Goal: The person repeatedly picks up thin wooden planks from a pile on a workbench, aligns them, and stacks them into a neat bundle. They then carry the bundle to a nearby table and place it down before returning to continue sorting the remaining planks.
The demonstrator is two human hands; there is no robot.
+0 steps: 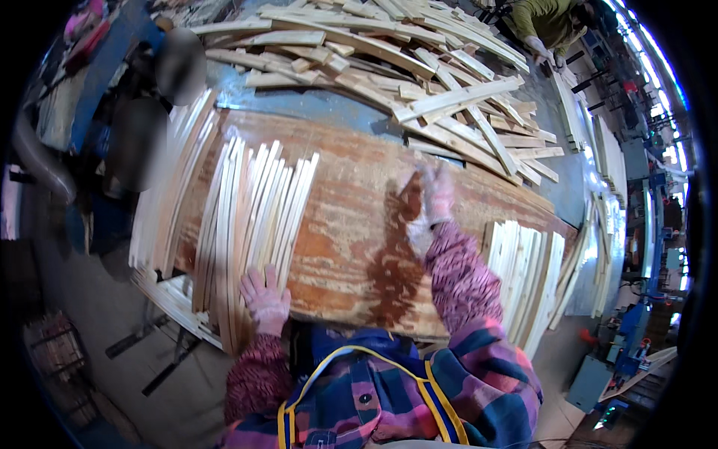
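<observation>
My left hand (265, 301), in a pale pink glove, lies with its fingers apart on the near ends of a bundle of long thin wooden strips (250, 202). My right hand (438, 196), also gloved, is stretched out over the worn plywood board (351, 217), towards its far edge. Motion smears its fingers, and whether they hold anything is not clear. A pale, blurred patch shows beside the right wrist. To the right of that forearm, a second group of wooden strips (527, 262) lies side by side on the board.
A large loose heap of wooden slats (419, 67) covers the blue-grey surface beyond the board. More strips (176, 187) stand along the left side. At the far right a person in a green top (550, 22) handles wood. Machines (632, 329) line the right.
</observation>
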